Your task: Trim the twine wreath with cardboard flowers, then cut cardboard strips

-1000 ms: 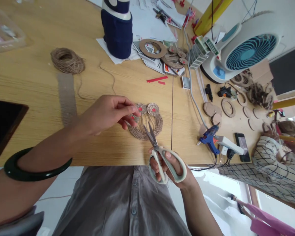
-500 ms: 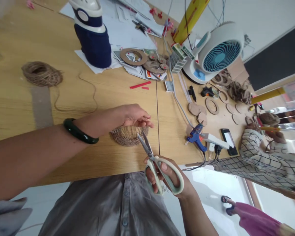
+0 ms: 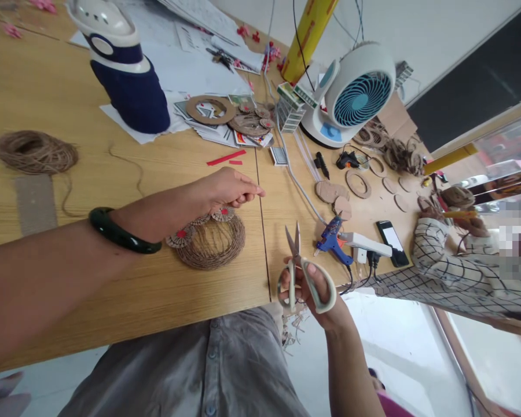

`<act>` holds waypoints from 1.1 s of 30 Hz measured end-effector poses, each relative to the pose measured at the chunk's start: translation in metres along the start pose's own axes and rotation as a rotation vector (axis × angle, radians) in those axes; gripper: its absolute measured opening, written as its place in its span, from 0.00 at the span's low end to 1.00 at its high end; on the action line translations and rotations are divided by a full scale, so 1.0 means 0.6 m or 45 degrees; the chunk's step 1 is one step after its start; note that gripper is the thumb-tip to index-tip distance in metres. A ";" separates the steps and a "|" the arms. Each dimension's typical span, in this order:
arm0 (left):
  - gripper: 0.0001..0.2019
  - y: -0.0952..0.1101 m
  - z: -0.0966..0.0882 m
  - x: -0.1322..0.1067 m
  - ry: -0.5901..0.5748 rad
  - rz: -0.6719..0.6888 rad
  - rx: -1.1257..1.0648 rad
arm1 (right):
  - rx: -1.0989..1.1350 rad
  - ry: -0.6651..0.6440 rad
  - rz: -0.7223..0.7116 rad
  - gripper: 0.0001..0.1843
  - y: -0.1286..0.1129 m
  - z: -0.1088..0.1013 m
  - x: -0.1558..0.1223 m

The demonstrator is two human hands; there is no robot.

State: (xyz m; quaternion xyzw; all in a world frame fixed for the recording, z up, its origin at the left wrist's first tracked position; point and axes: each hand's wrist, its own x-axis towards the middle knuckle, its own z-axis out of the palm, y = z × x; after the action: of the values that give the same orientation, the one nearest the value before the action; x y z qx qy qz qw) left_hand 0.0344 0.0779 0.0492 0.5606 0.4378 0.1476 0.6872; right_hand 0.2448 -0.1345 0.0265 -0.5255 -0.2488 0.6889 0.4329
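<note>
My right hand (image 3: 312, 292) grips white-handled scissors (image 3: 301, 272) at the table's front edge, blades pointing up and slightly apart. My left hand (image 3: 223, 188), with a dark green bangle (image 3: 121, 234) on the wrist, hovers above a round twine-wound wreath (image 3: 212, 243) with small paper rosettes (image 3: 180, 236) on its rim. Its fingers are pinched together and point right; what they hold, if anything, I cannot make out.
A blue glue gun (image 3: 332, 237), power strip and phone (image 3: 391, 234) lie to the right. A ball of twine (image 3: 35, 152), a navy and white iron (image 3: 121, 69), cardboard rings (image 3: 211, 109) and a small fan (image 3: 351, 95) stand further back. Another person's checked sleeve (image 3: 451, 272) rests at the right.
My right hand drew the scissors right and away from the wreath, blades now upright. My left hand lifted off the wreath, which now shows whole. The view turned left.
</note>
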 end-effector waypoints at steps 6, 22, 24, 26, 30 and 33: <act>0.07 0.038 0.007 0.008 0.202 0.130 -0.052 | 0.023 0.200 -0.057 0.28 -0.018 -0.032 0.010; 0.08 0.096 -0.043 -0.062 0.351 0.126 0.236 | -0.808 0.040 -0.160 0.28 0.011 0.033 0.021; 0.08 0.095 -0.047 -0.078 0.392 0.123 0.238 | -1.266 0.112 -0.319 0.26 0.009 0.057 0.032; 0.05 0.092 -0.051 -0.091 0.405 0.153 0.231 | -1.625 0.107 -0.455 0.23 0.006 0.080 0.045; 0.04 0.085 -0.058 -0.112 0.405 0.194 0.195 | -1.960 -0.004 -0.630 0.24 0.003 0.122 0.076; 0.07 0.081 -0.063 -0.123 0.435 0.160 0.161 | -2.073 -0.051 -0.635 0.25 0.005 0.151 0.100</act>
State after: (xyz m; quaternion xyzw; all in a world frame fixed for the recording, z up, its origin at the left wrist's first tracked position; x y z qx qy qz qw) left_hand -0.0225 0.0669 0.1257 0.5958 0.5206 0.2556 0.5556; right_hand 0.1545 -0.0745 0.0230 -0.5905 -0.7827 0.1888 0.0544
